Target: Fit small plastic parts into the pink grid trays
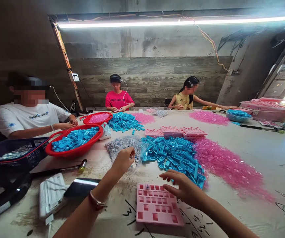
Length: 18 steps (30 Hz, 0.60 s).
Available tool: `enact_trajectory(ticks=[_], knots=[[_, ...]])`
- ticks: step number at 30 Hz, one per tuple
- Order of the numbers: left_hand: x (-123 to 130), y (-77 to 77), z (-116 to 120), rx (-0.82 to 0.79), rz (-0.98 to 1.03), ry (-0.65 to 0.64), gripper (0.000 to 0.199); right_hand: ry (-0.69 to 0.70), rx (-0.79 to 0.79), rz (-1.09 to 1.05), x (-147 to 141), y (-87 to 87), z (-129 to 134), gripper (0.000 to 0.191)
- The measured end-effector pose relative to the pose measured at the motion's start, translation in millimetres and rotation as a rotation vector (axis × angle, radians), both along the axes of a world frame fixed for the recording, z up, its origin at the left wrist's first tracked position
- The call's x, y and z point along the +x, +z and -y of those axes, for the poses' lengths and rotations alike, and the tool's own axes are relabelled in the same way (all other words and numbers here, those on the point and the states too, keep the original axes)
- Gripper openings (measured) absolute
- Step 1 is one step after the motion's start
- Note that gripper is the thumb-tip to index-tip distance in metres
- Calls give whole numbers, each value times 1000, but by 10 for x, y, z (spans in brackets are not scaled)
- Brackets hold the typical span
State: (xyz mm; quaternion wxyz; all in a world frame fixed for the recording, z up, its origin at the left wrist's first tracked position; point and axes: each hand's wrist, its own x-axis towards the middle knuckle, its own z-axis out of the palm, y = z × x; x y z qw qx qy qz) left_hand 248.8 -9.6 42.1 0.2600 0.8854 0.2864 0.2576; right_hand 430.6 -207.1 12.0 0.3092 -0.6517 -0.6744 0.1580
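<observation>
My left hand (124,159) is over a clear plastic bag of small silvery pieces (115,145), its fingers curled together. Whatever they may hold is too small or hidden to make out. Fingers apart and holding nothing visible, my right hand (179,185) hovers at the upper right edge of a pink tray (146,216) with rows of rectangular slots. One small silvery-purple piece (147,187) sits in a top-row slot of that tray. Beyond my right hand lies a heap of blue plastic rectangular pieces (172,153), beside a spread of clear pink pieces (226,165).
Stacked pink trays (171,131) stand behind the blue heap. Left are a red basin (74,152) of blue pieces, a dark basket (16,162), a hammer (81,166), a phone (80,187) and a white power bank (52,193). Three people sit around the table.
</observation>
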Motion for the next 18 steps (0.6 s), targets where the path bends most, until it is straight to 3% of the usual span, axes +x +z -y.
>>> enact_trajectory(ticks=[3, 5, 7, 12, 18], knots=[[-26, 110, 249, -203, 148, -222, 21, 48, 143, -38, -112, 38, -24, 39], [-16, 77, 409, -362, 170, -393, 25, 93, 227, -35, -205, 46, -60, 42], [2, -14, 519, -476, 168, -484, 28, 133, 268, 5, -291, 40, -102, 37], [13, -218, 588, -594, 189, -471, 46, 180, 251, 70, -414, -3, -170, 16], [-1, -284, 626, -527, 81, -434, 38, 177, 165, 43, -464, -56, -182, 11]])
